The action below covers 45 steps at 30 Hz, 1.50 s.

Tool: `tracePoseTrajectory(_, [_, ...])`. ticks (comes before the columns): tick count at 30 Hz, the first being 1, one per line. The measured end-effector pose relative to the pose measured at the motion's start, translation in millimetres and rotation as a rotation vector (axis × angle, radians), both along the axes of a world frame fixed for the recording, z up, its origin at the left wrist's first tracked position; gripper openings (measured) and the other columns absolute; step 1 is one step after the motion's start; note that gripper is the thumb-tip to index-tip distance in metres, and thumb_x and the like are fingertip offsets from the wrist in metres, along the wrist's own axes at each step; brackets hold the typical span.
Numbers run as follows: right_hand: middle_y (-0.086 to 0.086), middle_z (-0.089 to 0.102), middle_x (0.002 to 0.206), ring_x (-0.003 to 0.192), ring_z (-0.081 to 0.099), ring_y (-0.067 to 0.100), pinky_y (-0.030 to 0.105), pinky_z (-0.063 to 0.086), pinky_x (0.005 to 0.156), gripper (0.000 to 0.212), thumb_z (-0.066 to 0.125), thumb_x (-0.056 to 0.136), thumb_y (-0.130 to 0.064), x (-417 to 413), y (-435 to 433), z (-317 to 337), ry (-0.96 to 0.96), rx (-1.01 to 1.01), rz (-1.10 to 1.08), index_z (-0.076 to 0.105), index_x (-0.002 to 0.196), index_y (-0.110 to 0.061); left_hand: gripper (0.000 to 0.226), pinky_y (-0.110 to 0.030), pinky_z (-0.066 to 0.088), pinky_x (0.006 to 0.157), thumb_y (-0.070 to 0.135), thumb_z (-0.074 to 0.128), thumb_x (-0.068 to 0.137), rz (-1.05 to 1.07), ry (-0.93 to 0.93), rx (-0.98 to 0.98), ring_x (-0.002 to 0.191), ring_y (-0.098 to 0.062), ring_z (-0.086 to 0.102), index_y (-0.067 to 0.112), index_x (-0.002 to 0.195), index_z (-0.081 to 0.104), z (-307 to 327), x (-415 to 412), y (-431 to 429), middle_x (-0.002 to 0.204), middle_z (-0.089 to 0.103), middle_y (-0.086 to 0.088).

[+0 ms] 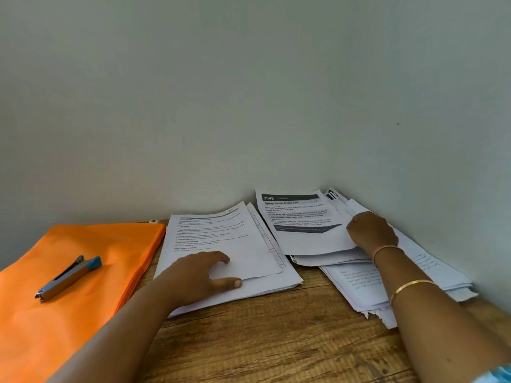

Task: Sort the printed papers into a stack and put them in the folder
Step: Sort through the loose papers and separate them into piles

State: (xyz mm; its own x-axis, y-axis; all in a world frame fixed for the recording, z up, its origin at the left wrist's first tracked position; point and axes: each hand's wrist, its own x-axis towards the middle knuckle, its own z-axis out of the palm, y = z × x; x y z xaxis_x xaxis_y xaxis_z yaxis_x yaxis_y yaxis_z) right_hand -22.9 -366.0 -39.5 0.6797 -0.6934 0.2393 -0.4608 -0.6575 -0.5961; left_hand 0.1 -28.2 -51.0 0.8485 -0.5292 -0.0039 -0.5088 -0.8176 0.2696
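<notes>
Wood-grain table [276, 341]. Left hand [193, 277] relaxed, fingers spread flat on squared paper stack [221, 239]. Left of it, flat matte orange folder [116, 244], contents unseen; metal stapler [69, 277] on top. Right hand [372, 230], fingers curled, grips printed sheet [301, 228] atop ragged loose pile [431, 269] in wall corner.

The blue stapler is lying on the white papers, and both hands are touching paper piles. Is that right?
Not quite. In the head view the stapler lies on the orange folder, not on the white papers. The rest holds: the left hand rests on the middle pile and the right hand touches the right pile.
</notes>
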Motion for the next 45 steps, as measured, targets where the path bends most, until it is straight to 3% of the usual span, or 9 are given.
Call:
tracePoseTrajectory(2, [0.012,0.062,0.095,0.088,0.055,0.029,0.037,0.040,0.089,0.023,0.041,0.092,-0.015,-1.3,0.9,2.1,0.051,-0.036,-0.035,0.061,0.080,-0.012,0.116,-0.026,0.033,0.102,0.101,0.021,0.037,-0.004,0.016,0.002,0.125,-0.008,0.042,0.040,0.133,0.040,0.5,0.4,0.8,0.142,0.042,0.015])
tracePoseTrajectory(9, [0.013,0.039,0.141,0.134,0.030,0.035,0.053,0.026,0.107,0.038,0.042,0.092,-0.030,-7.0,12.8,6.6,0.367,-0.302,-0.069,0.053,0.127,-0.018,0.080,-0.026,0.034,0.103,0.080,0.042,0.064,0.000,-0.001,-0.015,0.125,-0.009,0.043,0.039,0.133,0.041,0.8,-0.6,-0.9,0.141,0.044,0.013])
tracePoseTrajectory(15, [0.005,0.033,0.150,0.137,0.031,0.031,0.058,0.012,0.113,0.049,0.040,0.094,-0.051,7.4,31.4,0.5,0.278,-0.238,0.259,0.043,0.139,-0.032,0.081,-0.026,0.036,0.102,0.080,0.042,0.060,0.008,-0.002,-0.041,0.121,-0.008,0.045,0.039,0.130,0.045,0.7,1.5,-0.7,0.136,0.048,0.013])
tracePoseTrajectory(24, [-0.001,0.025,0.156,0.143,0.022,0.029,0.066,0.008,0.110,0.066,0.034,0.089,-0.068,14.3,33.6,-13.3,0.482,-0.202,0.470,0.029,0.146,-0.034,0.084,-0.024,0.037,0.098,0.084,0.038,0.055,0.010,-0.004,-0.059,0.117,-0.007,0.047,0.040,0.126,0.048,1.9,1.2,-0.6,0.132,0.051,0.013])
tracePoseTrajectory(29, [0.002,0.040,0.147,0.134,0.037,0.026,0.053,0.022,0.112,0.053,0.041,0.093,-0.057,15.9,41.7,-8.1,0.199,-0.201,0.464,0.045,0.137,-0.026,0.044,-0.024,0.045,0.090,0.058,0.042,0.088,0.010,-0.060,-0.104,0.105,-0.008,0.054,0.032,0.119,0.057,6.3,-0.8,-3.0,0.120,0.061,0.010])
tracePoseTrajectory(32, [0.006,0.061,0.124,0.109,0.056,0.022,0.030,0.044,0.088,0.038,0.044,0.098,-0.041,12.0,58.5,1.7,-0.186,-0.191,0.520,0.060,0.120,-0.015,0.032,-0.023,0.049,0.074,0.038,0.037,0.099,0.093,-0.295,-0.147,0.083,-0.011,0.058,0.021,0.113,0.060,10.3,-2.9,-5.9,0.103,0.066,0.003])
tracePoseTrajectory(38, [0.011,0.069,0.075,0.060,0.066,0.021,0.030,0.055,0.057,0.032,0.034,0.098,-0.050,-3.4,109.8,18.0,-0.192,0.361,0.773,0.053,0.112,-0.028,0.022,-0.014,0.032,0.052,0.033,0.047,0.096,0.137,-0.525,-0.395,0.057,-0.001,0.049,0.019,0.102,0.064,15.8,-7.4,-3.8,0.077,0.060,0.009])
tracePoseTrajectory(41, [0.017,0.071,0.078,0.060,0.068,0.027,0.029,0.055,0.050,0.053,0.029,0.092,-0.064,-3.6,125.0,13.7,-0.044,0.667,0.805,0.051,0.121,-0.024,0.024,-0.023,0.050,0.065,0.037,0.050,0.095,0.042,-0.498,-0.359,0.074,-0.007,0.061,0.021,0.103,0.065,15.9,-11.9,-8.7,0.089,0.069,0.006])
tracePoseTrajectory(45, [0.021,0.070,0.089,0.069,0.070,0.030,0.035,0.059,0.057,0.067,0.032,0.092,-0.063,-2.9,126.4,15.2,-0.013,0.796,0.773,0.064,0.106,-0.006,0.021,-0.014,0.039,0.062,0.043,0.049,0.094,0.001,-0.426,-0.250,0.071,-0.003,0.053,0.029,0.102,0.063,13.8,-13.9,-17.5,0.093,0.068,0.011])
